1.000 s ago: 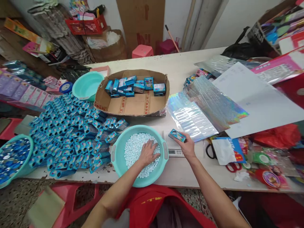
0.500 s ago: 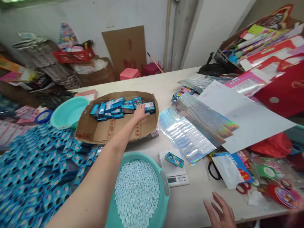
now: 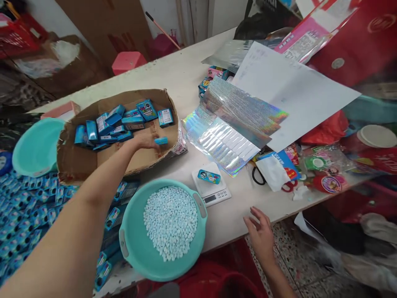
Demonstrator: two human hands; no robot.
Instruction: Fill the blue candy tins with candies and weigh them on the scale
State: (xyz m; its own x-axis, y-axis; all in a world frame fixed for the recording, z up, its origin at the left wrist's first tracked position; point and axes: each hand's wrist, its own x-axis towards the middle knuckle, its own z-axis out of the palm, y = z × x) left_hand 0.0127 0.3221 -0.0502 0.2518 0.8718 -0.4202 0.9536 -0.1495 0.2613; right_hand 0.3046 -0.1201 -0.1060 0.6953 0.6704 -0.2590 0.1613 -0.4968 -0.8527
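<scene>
My left hand (image 3: 146, 140) is inside a shallow cardboard box (image 3: 107, 162), fingers closed on a small blue candy box (image 3: 161, 141) near the front right wall. Several more blue candy boxes (image 3: 133, 120) lie at the back of the cardboard box. My right hand (image 3: 260, 232) hovers by the table's front edge, fingers apart, with nothing in it. Between my hands stand a teal basin (image 3: 130, 236) of pale blue candies (image 3: 170, 221) and a white digital scale (image 3: 221, 195). One blue candy box (image 3: 209, 176) lies on the scale.
Many blue boxes (image 3: 18, 231) stand at left beside another teal basin (image 3: 39, 145). Holographic sheets (image 3: 228, 142) and a large white sheet (image 3: 288, 95) cover the right side. Black-handled scissors (image 3: 258, 176) and packets lie near the front edge. A red stool (image 3: 211, 281) is below.
My left hand has moved from the boxes at the back right toward the cardboard box's front, now with a blue candy box. The view has turned down and right.
</scene>
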